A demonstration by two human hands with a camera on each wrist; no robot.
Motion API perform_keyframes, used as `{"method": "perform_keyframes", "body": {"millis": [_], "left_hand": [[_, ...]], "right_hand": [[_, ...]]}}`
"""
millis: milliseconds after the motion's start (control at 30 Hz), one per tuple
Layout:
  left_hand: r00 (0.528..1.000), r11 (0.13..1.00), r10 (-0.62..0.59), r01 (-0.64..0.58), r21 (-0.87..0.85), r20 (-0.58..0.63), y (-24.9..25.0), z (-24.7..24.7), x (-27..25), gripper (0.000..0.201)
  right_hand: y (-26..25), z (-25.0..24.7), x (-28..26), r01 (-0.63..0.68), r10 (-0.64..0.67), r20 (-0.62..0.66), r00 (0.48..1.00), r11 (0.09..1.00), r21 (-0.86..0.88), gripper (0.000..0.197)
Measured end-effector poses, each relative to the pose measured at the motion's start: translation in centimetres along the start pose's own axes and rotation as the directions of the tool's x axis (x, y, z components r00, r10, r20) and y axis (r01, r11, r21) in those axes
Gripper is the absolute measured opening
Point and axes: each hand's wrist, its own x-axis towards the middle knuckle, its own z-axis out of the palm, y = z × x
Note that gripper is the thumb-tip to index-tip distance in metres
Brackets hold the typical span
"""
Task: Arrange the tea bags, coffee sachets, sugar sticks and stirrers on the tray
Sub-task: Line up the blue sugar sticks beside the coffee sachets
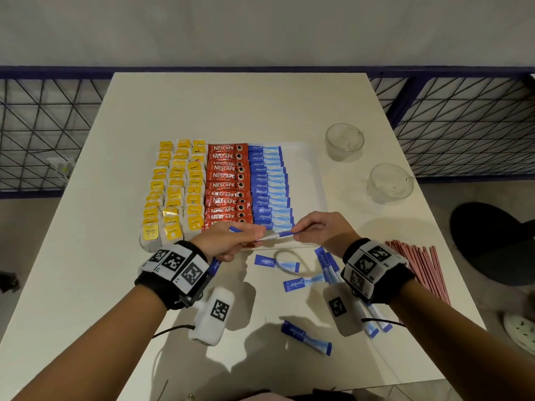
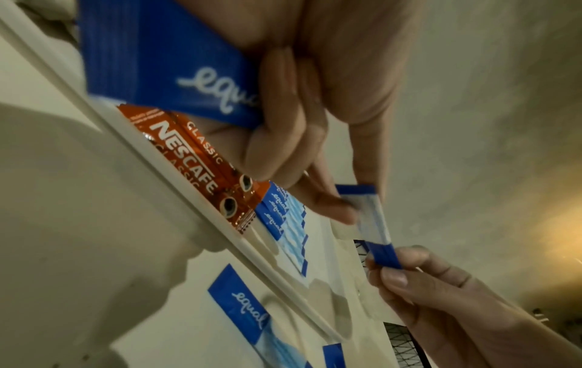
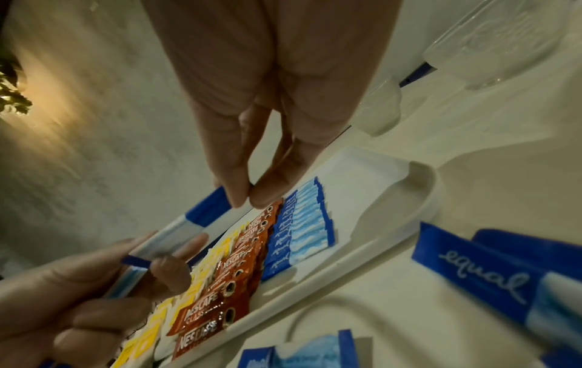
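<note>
Views: only the head view takes in the whole white rectangular tray (image 1: 307,175), the two clear glass cups (image 1: 344,141) and the bundle of thin red stirrers (image 1: 417,267); the left wrist view alone shows a stack of blue sugar sticks (image 2: 151,57) kept in the left palm.
Held stick: one blue-and-white paper sugar stick (image 1: 276,235) is pinched at both ends, just above the tray's near edge.
Axis: its long axis runs left to right, roughly level, the dark blue end toward the right hand.
Left grip: the left hand (image 1: 228,241) is curled round the stack, thumb and forefinger on the stick.
Right grip: the right hand (image 1: 321,230) is narrowed to a fingertip pinch.
Tray contents: yellow tea bags (image 1: 173,192), red coffee sachets (image 1: 227,185), blue sugar sticks (image 1: 269,186), in columns from left to right.
Counter: a white counter (image 1: 231,105) carries loose sugar sticks (image 1: 295,283); their number is perhaps six, some being hidden.
</note>
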Motion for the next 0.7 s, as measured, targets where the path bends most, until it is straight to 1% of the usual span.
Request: {"method": "perform_keyframes", "body": {"millis": [67,167,267,367,433,500,567,633,700], "left_hand": [[1.0,0.998,-0.004,0.004,0.066,0.0,0.0,-0.1,0.1,0.02],[1.0,0.988,-0.016,0.015,0.152,0.003,0.0,0.1,0.2,0.024],[1.0,0.969,-0.003,-0.001,0.246,0.017,0.3,0.9,0.3,0.019],[0.998,0.948,0.016,-0.035,0.315,0.062,0.6,1.9,0.2,0.008],[0.996,0.939,0.02,-0.048,0.342,0.085,0.7,2.4,0.2,0.008],[0.998,0.94,0.025,-0.043,0.339,0.057,0.5,2.7,0.5,0.011],[0.999,0.961,0.039,-0.033,0.273,-0.017,0.3,2.9,1.0,0.012],[0.994,0.982,0.052,-0.033,0.188,-0.097,0.1,3.1,1.4,0.015],[0.987,0.992,0.048,-0.03,0.12,-0.152,-0.1,3.2,1.7,0.018]], "right_hand": [[0.1,0.1,-0.1,0.001,-0.001,0.008,1.0,0.999,0.037,0.025],[-0.1,0.1,-0.1,0.0,-0.003,0.022,1.0,0.995,0.098,0.019],[-0.7,0.2,0.1,-0.002,-0.004,0.037,0.999,0.985,0.171,0.024],[-1.0,0.5,0.7,-0.004,-0.002,0.033,0.999,0.985,0.172,0.025],[-1.0,0.8,1.0,-0.018,0.013,0.029,0.999,0.985,0.173,0.023],[-0.9,1.1,1.0,-0.031,0.022,0.05,0.999,0.982,0.189,0.017],[-0.8,1.5,0.7,-0.047,0.032,0.091,0.995,0.985,0.166,0.011],[-0.5,1.9,0.7,-0.064,0.05,0.122,0.991,0.991,0.115,0.027],[-0.3,2.1,0.8,-0.076,0.061,0.18,0.982,0.994,0.08,0.043]]}}
